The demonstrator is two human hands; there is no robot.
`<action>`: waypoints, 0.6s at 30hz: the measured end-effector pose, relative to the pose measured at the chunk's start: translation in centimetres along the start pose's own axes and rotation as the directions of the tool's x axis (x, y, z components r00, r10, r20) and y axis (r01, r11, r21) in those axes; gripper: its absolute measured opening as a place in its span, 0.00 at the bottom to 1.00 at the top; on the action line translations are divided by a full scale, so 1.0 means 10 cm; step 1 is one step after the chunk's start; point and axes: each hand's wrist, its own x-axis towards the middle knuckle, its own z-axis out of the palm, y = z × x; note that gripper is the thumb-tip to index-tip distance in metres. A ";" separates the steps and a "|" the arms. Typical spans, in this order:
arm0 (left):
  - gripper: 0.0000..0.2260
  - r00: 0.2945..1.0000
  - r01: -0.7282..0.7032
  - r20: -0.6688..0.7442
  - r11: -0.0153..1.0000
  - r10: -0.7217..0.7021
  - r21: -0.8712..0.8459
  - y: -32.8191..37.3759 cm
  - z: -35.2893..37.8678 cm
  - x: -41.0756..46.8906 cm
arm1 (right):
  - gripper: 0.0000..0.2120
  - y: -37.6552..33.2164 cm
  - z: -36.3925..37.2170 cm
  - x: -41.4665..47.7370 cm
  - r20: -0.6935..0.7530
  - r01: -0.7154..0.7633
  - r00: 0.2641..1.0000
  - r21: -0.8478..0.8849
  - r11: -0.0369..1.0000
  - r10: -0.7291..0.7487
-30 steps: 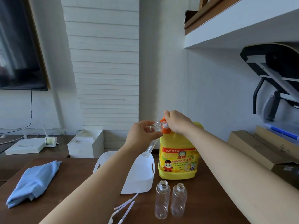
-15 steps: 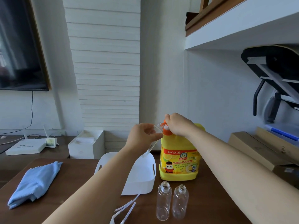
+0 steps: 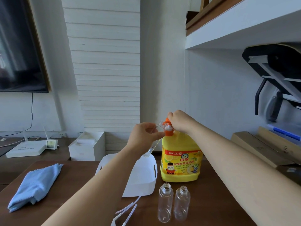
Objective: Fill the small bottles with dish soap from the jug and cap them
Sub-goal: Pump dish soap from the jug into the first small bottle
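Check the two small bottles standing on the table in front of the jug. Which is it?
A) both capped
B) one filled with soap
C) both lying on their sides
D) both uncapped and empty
D: the left bottle and the right bottle stand upright before the yellow jug, with open threaded necks and clear bodies showing no soap.

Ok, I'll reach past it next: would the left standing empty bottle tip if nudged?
Probably: the left empty bottle looks tall, narrow and unfilled, so likely light and tippy. Its round body would probably roll on the table, perhaps knocking the right bottle.
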 end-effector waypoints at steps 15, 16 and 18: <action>0.14 1.000 0.005 0.006 1.000 -0.005 0.002 -0.06 0.00 -0.02 | 0.19 -0.01 0.08 0.04 0.027 -0.007 1.000 -0.022 1.000 0.008; 0.12 1.000 0.004 0.006 1.000 -0.004 -0.010 -0.05 0.00 -0.01 | 0.19 -0.02 0.05 0.04 0.037 -0.013 0.999 -0.004 1.000 0.013; 0.10 1.000 -0.007 0.016 1.000 0.007 -0.017 -0.03 0.00 0.00 | 0.20 -0.04 0.01 0.06 0.059 -0.012 0.998 -0.018 1.000 0.013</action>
